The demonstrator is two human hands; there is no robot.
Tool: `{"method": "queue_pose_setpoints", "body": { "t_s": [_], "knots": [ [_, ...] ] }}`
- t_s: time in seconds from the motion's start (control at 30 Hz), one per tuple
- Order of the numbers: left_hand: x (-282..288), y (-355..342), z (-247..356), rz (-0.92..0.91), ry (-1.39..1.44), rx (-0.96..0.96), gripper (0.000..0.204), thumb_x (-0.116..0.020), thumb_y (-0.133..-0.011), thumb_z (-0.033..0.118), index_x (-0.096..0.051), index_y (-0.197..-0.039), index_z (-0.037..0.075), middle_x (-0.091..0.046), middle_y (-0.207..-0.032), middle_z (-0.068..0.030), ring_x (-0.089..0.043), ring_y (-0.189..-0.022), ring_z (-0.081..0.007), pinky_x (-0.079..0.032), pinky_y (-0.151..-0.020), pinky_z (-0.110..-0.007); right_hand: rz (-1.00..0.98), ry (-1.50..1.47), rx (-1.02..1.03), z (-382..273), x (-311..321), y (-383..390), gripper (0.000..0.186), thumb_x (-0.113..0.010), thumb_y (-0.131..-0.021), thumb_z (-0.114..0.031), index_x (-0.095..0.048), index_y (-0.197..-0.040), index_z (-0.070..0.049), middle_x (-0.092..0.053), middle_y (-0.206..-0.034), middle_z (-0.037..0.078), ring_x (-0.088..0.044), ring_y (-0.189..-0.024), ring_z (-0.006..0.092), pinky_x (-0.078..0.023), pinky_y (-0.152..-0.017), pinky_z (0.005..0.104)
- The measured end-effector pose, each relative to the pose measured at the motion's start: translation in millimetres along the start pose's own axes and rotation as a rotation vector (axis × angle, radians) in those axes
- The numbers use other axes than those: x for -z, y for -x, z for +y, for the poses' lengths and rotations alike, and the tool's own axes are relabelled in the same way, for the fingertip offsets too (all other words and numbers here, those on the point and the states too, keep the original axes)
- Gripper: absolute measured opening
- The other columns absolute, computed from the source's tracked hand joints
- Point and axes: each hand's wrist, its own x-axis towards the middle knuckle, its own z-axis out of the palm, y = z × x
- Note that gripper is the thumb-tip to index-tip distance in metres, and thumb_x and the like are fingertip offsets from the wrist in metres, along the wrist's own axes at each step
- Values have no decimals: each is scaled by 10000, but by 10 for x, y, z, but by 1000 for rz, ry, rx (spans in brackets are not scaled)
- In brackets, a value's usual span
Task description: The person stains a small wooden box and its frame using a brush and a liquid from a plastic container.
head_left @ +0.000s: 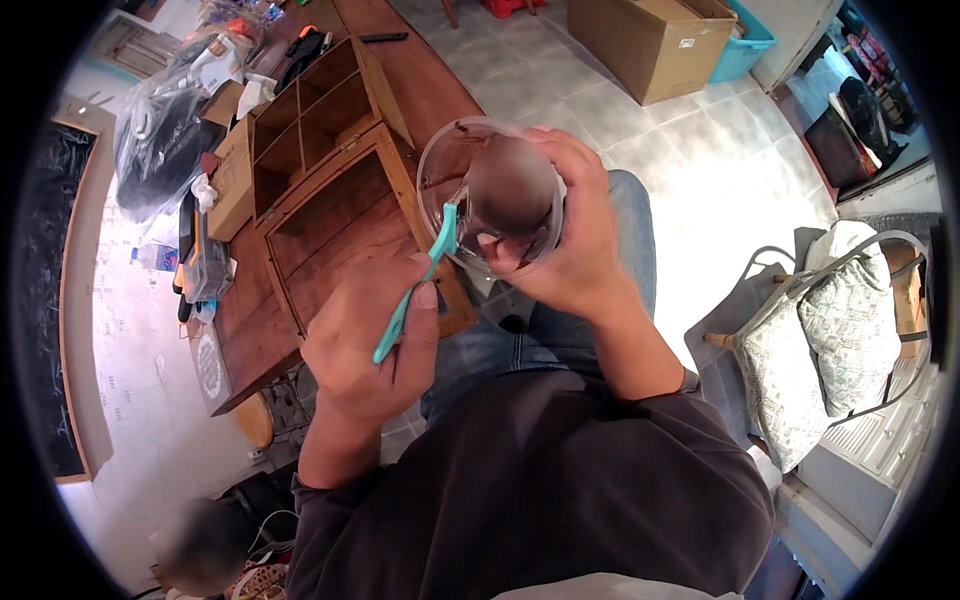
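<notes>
My left hand (pixel 365 335) grips a teal toothbrush (pixel 408 300) by its handle, fingers wrapped round it. The brush end points up and right, over a clear round plastic container (pixel 433 160). I cannot tell whether the bristles touch its wall. Around the container's right side curls my right hand (pixel 580 230), holding it tilted above my lap. Dark reddish-brown streaks show on the container's inner wall. A dark, blurred round patch covers much of its inside, so what lies there is hidden.
Left of my hands, an open wooden case with compartments (pixel 310 125) rests on a reddish-brown table (pixel 255 345). Bagged items and a small cardboard box (pixel 235 180) crowd behind it. A large cardboard box (pixel 650 50) stands on the tiled floor. To the right is a cushioned chair (pixel 785 390).
</notes>
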Motion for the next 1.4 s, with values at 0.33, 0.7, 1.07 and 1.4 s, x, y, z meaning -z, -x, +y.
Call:
{"method": "queue_pose_setpoints", "body": {
  "t_s": [0.33,0.7,1.07,1.4],
  "knots": [
    [12,68,-40,272,643,602,188,-652,-975,81,-680,-1090,-65,-725,-816,-179,-676,-591,-189,-571,-551,-275,-4,50,-169,-135,-22,91,852,-863,-574,-133,-494,-1338,-59,-577,-1320,120,-506,-1258,364,-377,-1056,475],
    [30,183,-292,308,815,748,300,-607,-1031,204,-627,-1147,-72,-715,-830,-162,-659,-614,-167,-534,-520,-242,-26,180,-198,-133,-114,66,826,-855,-584,-121,-500,-1327,-62,-576,-1263,135,-506,-1236,375,-371,-1052,476],
    [263,307,-453,450,845,705,269,-577,-1043,166,-622,-1159,-73,-701,-867,-157,-641,-675,-145,-525,-590,-235,22,95,-437,195,-282,126,803,-859,-619,-208,-511,-1316,-14,-590,-1224,165,-518,-1199,369,-407,-1037,467],
    [157,734,-15,370,166,462,201,-619,-979,71,-638,-1108,-83,-700,-832,-189,-634,-625,-192,-534,-571,-299,-89,110,-452,439,-547,183,862,-901,-637,-257,-481,-1348,-9,-579,-1279,200,-515,-1214,411,-422,-1049,491]
  ]
}}
